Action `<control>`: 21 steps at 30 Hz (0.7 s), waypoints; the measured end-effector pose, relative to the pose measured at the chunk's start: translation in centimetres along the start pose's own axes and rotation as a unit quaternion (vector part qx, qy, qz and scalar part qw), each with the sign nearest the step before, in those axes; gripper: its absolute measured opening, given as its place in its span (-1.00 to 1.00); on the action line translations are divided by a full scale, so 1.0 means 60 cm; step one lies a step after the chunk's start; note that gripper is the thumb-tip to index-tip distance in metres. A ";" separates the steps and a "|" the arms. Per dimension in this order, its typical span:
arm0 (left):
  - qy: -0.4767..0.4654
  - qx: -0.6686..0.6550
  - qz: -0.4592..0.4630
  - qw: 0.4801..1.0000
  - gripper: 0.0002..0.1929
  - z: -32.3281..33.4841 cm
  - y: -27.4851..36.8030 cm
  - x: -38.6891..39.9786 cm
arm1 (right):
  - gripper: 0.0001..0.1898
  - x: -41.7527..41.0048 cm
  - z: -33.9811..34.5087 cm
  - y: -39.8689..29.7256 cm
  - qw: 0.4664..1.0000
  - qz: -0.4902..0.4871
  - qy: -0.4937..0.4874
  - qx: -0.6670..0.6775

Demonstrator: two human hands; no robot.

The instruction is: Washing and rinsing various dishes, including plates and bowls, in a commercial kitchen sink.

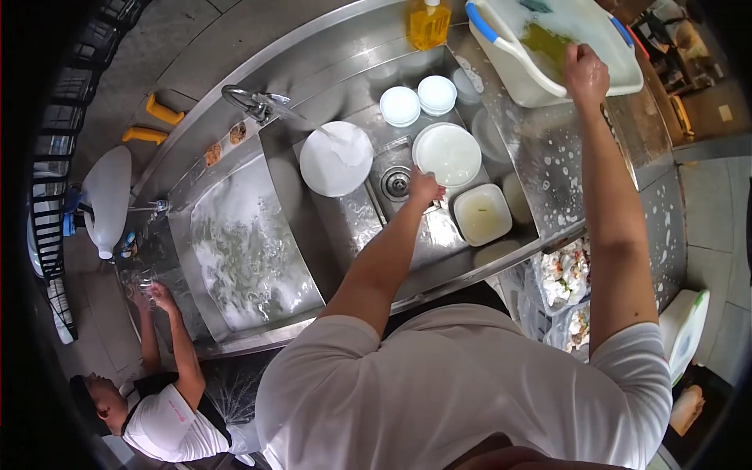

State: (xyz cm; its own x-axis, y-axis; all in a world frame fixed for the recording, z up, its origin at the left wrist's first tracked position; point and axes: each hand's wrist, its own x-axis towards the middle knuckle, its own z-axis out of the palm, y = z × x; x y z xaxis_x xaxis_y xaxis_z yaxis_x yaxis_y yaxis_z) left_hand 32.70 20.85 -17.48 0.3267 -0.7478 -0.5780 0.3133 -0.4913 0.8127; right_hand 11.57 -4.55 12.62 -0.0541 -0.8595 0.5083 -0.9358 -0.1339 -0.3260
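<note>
Inside the steel sink basin, my left hand (426,187) is at the lower-left rim of a stack of round white plates (447,154), its fingers curled; whether it grips them is hidden. My right hand (587,73) is closed above the near rim of a white plastic tub (517,79) of sudsy water. A yellow-green patch (543,46) shows in that water beside the fist; what the fist may hold is hidden. A square white dish (483,215) with cloudy liquid sits below the plates. Water from the faucet (252,103) runs onto a large white plate (336,158).
Small white bowls (400,106) stand at the basin's back, near a drain (396,183). Foamy water fills the left basin (247,247). A bottle of yellow liquid (430,24) is behind. Further left, a co-worker (170,411) handles clear glassware. Food waste (564,273) lies below the counter.
</note>
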 end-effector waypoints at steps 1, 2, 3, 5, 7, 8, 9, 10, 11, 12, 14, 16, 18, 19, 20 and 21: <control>0.012 -0.014 -0.034 0.999 -0.63 0.016 -0.003 0.005 | -0.56 0.002 0.001 0.000 1.000 0.017 -0.017 -0.010; 0.024 -0.028 -0.070 0.997 -0.61 0.026 -0.007 0.011 | -0.57 0.002 0.004 0.002 1.000 0.020 -0.014 -0.005; 0.027 -0.029 -0.071 0.997 -0.61 0.031 -0.011 0.020 | -0.57 0.005 0.006 0.005 1.000 0.008 -0.013 0.002; 0.001 -0.018 -0.051 0.999 -0.55 0.027 -0.021 0.037 | -0.55 0.006 0.012 0.013 1.000 0.002 0.002 -0.015; -0.087 0.011 -0.092 0.992 -0.47 0.000 -0.027 0.050 | -0.53 0.008 0.019 0.021 1.000 -0.010 -0.004 -0.024; -0.121 0.045 -0.108 0.986 -0.40 -0.019 -0.024 0.058 | -0.52 0.009 0.020 0.026 0.999 -0.030 -0.016 -0.027; -0.145 0.042 -0.108 0.983 -0.39 -0.038 -0.021 0.058 | -0.48 0.007 0.027 0.025 0.999 -0.004 -0.011 -0.033; -0.153 0.050 -0.040 0.986 -0.43 -0.057 -0.018 0.050 | -0.50 0.008 0.026 0.029 0.994 -0.003 -0.108 0.014; -0.082 0.033 0.003 0.996 -0.53 -0.071 -0.016 0.035 | -0.72 0.003 0.033 0.025 0.978 -0.163 0.128 0.037; -0.070 0.058 0.009 0.996 -0.63 -0.091 -0.002 0.021 | -0.72 0.003 0.032 0.026 0.979 -0.148 0.125 0.055; -0.094 0.163 0.015 0.982 -0.67 -0.139 0.031 -0.021 | -0.71 -0.001 0.032 0.021 0.981 -0.133 0.115 0.081; -0.184 0.220 0.065 0.956 -0.70 -0.174 0.058 -0.082 | -0.68 -0.003 0.028 0.018 0.986 -0.089 0.076 0.116; -0.213 0.255 0.045 0.942 -0.70 -0.190 0.072 -0.163 | -0.67 -0.004 0.023 0.016 0.986 -0.090 0.071 0.125; -0.251 0.284 0.023 0.925 -0.69 -0.195 0.072 -0.210 | -0.66 -0.005 0.021 0.017 0.985 -0.093 0.069 0.127; -0.258 0.300 0.001 0.918 -0.68 -0.195 0.070 -0.256 | -0.67 -0.005 0.021 0.018 0.984 -0.090 0.068 0.140; -0.284 0.294 -0.008 0.913 -0.65 -0.192 0.064 -0.300 | -0.67 -0.005 0.023 0.019 0.982 -0.092 0.064 0.151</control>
State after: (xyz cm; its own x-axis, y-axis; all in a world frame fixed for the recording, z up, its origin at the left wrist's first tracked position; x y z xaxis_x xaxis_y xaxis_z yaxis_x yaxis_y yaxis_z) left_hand 38.31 37.58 -4.78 -0.2414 -0.7676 -0.5937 -0.2726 -0.5336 0.8006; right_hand 10.98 -5.13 11.01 0.0440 -0.7405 0.6707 -0.7892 -0.4374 -0.4311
